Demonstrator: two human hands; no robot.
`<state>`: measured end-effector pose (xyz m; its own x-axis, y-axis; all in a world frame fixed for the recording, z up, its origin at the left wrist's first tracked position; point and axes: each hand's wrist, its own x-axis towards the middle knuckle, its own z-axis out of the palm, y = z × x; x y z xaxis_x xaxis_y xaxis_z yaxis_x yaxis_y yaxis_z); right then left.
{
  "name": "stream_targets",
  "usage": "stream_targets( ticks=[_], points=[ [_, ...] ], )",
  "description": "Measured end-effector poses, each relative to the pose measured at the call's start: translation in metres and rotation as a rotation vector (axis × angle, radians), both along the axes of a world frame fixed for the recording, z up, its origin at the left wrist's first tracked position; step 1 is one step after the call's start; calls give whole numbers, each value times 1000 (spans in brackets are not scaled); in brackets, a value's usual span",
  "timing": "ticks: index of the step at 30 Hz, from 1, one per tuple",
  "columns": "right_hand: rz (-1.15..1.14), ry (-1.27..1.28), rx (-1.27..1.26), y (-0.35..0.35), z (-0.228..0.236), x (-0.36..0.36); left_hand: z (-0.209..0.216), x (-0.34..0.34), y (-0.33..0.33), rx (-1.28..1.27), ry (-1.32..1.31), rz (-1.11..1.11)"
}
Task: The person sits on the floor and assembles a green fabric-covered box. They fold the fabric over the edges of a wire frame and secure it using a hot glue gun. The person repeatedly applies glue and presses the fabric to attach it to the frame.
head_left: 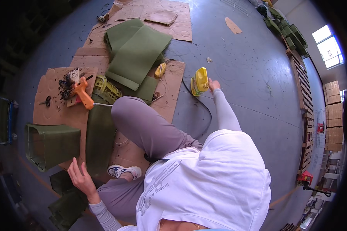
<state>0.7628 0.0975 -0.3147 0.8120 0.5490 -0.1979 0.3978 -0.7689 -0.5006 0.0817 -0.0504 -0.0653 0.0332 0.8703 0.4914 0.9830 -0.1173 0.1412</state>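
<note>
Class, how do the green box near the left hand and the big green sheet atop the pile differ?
The green box has raised walls and an open end; the green sheet lies flat. The box is near the left hand, while the sheet lies over other sheets. Both are dull green.

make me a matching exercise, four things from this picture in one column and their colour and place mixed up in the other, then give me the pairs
Things:
1. container
2. glue gun
3. scissors
4. box

Colours and places:
A. green, next to the left hand
B. dark, lying toward the left edge of the cardboard
C. yellow, in the right hand
D. orange, at the dark clutter left of the knee

Right pairs:
1-C
2-D
3-B
4-A
</note>
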Motion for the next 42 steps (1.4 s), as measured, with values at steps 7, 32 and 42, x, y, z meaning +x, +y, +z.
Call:
stream_targets(
  ticks=[7,32,42],
  points=[
    [-166,859,182,-5,-18,9,8,10,17,-45,54,-62],
    [1288,1829,874,-27,351,-543,92,75,85,383,-682,-227],
    [1395,1669,1069,-13,369,-547,78,112,30,288,-966,-445]
  ],
)
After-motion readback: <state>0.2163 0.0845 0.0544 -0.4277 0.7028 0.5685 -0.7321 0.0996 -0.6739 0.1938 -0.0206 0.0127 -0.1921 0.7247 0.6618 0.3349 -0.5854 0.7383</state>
